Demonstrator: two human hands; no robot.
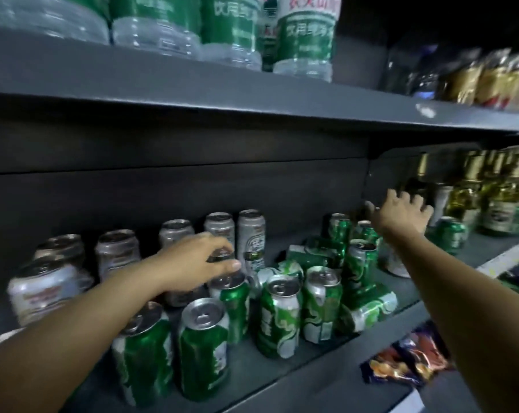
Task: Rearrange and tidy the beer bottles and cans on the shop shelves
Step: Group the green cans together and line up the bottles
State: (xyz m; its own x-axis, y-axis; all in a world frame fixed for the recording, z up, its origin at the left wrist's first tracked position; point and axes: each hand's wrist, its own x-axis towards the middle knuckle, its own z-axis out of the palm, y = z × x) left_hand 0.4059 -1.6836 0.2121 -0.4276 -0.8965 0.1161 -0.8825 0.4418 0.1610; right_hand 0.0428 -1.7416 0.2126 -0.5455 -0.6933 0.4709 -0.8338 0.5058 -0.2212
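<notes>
Shelving of dark metal fills the view; we see water bottles on the upper board and the beer stock on the middle shelf below it. Gold-necked beer bottles stand upright at the far right of that shelf. Silver cans stand in a loose row at the left rear, green cans crowd the front and centre, and several green cans lie toppled, among them one fallen can with its long axis running roughly left to right, along the shelf front.

Our left hand reaches in over the left group, fingers curled down on the top of a dark can; it appears to grip that can by the rim, though blur keeps us from being sure. Our right hand is raised farther back and to the right, fingers spread and apparently holding nothing, in front of a dark bottle.

We judge the toppled cans to lie between the two arms, below and to the left of the right hand, which is the nearer; righting them calls for a turn of the long axis to vertical.
</notes>
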